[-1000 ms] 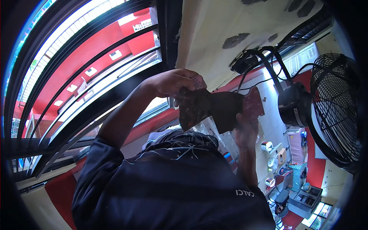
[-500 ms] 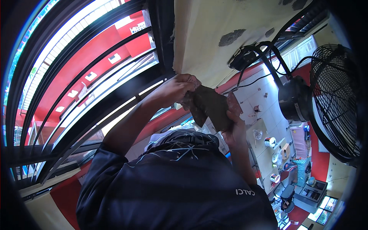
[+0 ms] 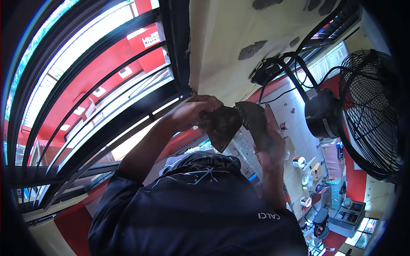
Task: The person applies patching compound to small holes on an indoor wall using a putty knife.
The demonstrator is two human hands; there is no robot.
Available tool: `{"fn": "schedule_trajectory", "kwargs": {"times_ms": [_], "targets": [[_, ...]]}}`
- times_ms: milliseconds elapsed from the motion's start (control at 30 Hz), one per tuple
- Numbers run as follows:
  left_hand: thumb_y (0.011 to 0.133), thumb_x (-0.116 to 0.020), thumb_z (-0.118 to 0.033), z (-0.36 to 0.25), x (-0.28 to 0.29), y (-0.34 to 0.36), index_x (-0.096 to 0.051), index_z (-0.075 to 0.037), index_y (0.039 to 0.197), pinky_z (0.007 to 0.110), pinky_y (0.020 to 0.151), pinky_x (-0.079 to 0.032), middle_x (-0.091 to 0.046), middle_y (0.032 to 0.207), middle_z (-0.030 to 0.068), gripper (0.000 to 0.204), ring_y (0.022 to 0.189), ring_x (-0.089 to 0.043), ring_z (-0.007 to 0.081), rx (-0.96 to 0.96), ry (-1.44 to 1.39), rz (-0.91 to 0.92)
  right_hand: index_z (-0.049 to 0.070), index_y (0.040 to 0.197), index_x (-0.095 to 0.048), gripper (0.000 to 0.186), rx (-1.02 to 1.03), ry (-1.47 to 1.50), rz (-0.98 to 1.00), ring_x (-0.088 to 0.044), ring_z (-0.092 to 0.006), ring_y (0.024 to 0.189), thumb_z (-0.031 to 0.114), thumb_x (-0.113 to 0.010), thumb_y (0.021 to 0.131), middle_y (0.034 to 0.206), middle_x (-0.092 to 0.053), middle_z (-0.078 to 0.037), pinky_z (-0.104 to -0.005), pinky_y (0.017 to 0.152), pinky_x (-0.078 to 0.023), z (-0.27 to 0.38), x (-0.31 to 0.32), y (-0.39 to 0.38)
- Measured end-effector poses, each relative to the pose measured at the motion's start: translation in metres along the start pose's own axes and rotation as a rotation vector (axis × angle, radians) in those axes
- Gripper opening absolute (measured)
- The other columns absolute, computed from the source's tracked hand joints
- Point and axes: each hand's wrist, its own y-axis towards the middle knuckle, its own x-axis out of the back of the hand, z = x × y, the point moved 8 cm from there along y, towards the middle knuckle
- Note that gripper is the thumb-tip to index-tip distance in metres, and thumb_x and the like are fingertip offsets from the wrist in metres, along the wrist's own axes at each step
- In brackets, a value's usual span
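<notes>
My left hand [image 3: 194, 111] grips a dark, flat, paste-smeared scraper [image 3: 220, 128] by its upper left end; the fingers are closed on it. My right hand [image 3: 269, 145] is closed on a second dark coated blade [image 3: 252, 117], held to the right of the first, with a reddish flat part [image 3: 270, 115] behind it. The two pieces are very close at their upper edges; I cannot tell if they touch. Both are raised in front of my chest, just below a cream wall [image 3: 222, 51] with several grey patches.
A black wall fan [image 3: 322, 113] with bracket and cables hangs at the right. A barred window [image 3: 85, 85] fills the left. On the tiled floor [image 3: 299, 136] below are paint buckets [image 3: 299, 162], a pink padded item [image 3: 332, 160], a dark chair [image 3: 320, 219] and a grey desk [image 3: 348, 217].
My left hand has moved lower. The two dark pieces overlapped half a second ago and now sit more side by side, the right one tilted more upright.
</notes>
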Motion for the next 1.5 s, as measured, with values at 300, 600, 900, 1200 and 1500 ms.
{"fn": "schedule_trajectory", "kwargs": {"times_ms": [300,600,900,1200,1500], "targets": [[0.082,-0.053,-0.019,0.016,-0.034,-0.008,-0.054,0.003,0.113,0.031,0.091,-0.04,-0.058,0.104,0.0096,0.038,0.099,-0.054,0.0194,0.609,-1.036,-0.078,0.006,0.142,-0.022,0.059,0.449,0.21,0.407,-0.056,-0.0218,0.102,0.007,-0.046,0.088,0.124,-0.049,-0.015,-0.0311,0.077,-0.05,0.105,-0.081,-0.06],[0.085,-0.055,-0.04,-0.006,-0.052,-0.02,-0.045,0.001,0.123,0.035,0.085,-0.046,-0.054,0.112,0.0094,0.056,0.104,-0.053,0.0208,0.625,-1.079,0.016,0.006,0.136,-0.032,0.054,1.341,-0.175,0.14,-0.042,-0.0224,0.122,0.003,-0.051,0.086,0.133,-0.041,-0.011,-0.0376,0.104,-0.032,0.163,-0.096,-0.056],[0.088,-0.049,-0.031,0.022,-0.027,-0.071,-0.052,0.001,0.115,0.029,0.068,-0.049,-0.06,0.096,0.0094,0.041,0.082,-0.06,0.0151,0.668,-1.025,-0.2,0.003,0.127,-0.04,0.041,0.803,0.416,0.562,-0.057,-0.0215,0.101,0.003,-0.048,0.087,0.115,-0.055,-0.012,-0.033,0.083,-0.049,0.177,-0.14,-0.009],[0.09,-0.048,-0.02,0.038,-0.025,-0.082,-0.05,0.003,0.115,0.031,0.076,-0.05,-0.059,0.103,0.0109,0.034,0.09,-0.061,0.0178,0.59,-1.059,-0.138,-0.013,0.108,-0.048,0.023,0.45,0.781,0.807,-0.06,-0.0253,0.094,0.002,-0.043,0.09,0.103,-0.057,-0.02,-0.0281,0.072,-0.057,0.211,-0.149,0.042],[0.088,-0.053,-0.01,0.017,-0.031,-0.069,-0.053,0.002,0.11,0.031,0.074,-0.051,-0.058,0.102,0.0113,0.025,0.09,-0.061,0.0182,0.575,-1.283,-0.083,0.005,0.109,-0.051,0.023,0.873,0.422,0.496,-0.057,-0.018,0.102,0.002,-0.053,0.086,0.104,-0.059,-0.011,-0.0334,0.085,-0.05,0.221,-0.142,0.072]]}}
